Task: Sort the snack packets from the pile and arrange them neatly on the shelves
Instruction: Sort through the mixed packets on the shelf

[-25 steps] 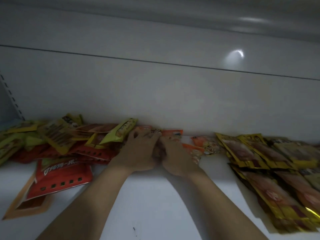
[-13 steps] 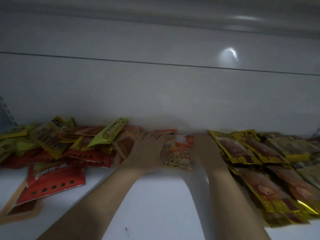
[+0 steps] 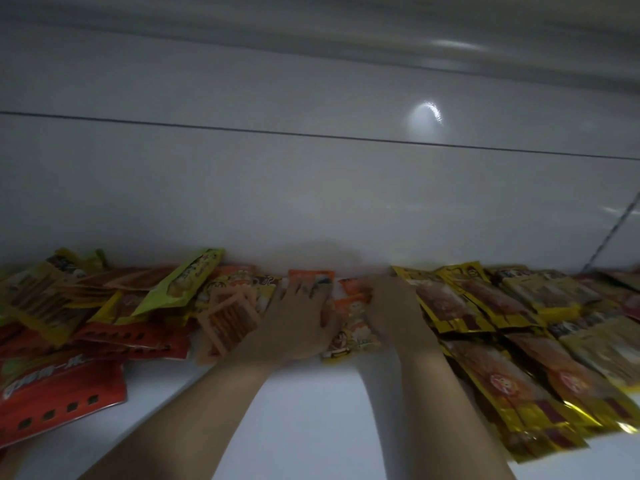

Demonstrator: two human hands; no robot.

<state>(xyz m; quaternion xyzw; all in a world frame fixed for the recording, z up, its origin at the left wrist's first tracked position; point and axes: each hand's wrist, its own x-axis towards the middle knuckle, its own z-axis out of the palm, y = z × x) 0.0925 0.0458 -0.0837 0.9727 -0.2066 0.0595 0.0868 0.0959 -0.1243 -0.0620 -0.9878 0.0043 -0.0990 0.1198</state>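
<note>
A small stack of orange-and-white cartoon snack packets lies at the back middle of the white shelf. My left hand lies flat, palm down, on the stack's left side, fingers spread. My right hand presses against its right side, next to the yellow packets. A loose pile of red, yellow and green packets spreads over the left. Rows of yellow-and-gold packets overlap on the right. I cannot see whether any finger curls under a packet.
The white back wall rises right behind the packets, with another shelf overhead. A large red packet lies near the front left. A perforated shelf upright shows at the far right. Bare white shelf surface runs between my forearms.
My hands were together over the orange packets; they have spread apart, the right one sliding right to the yellow rows. The cartoon packets now show between them. The view shifted left.
</note>
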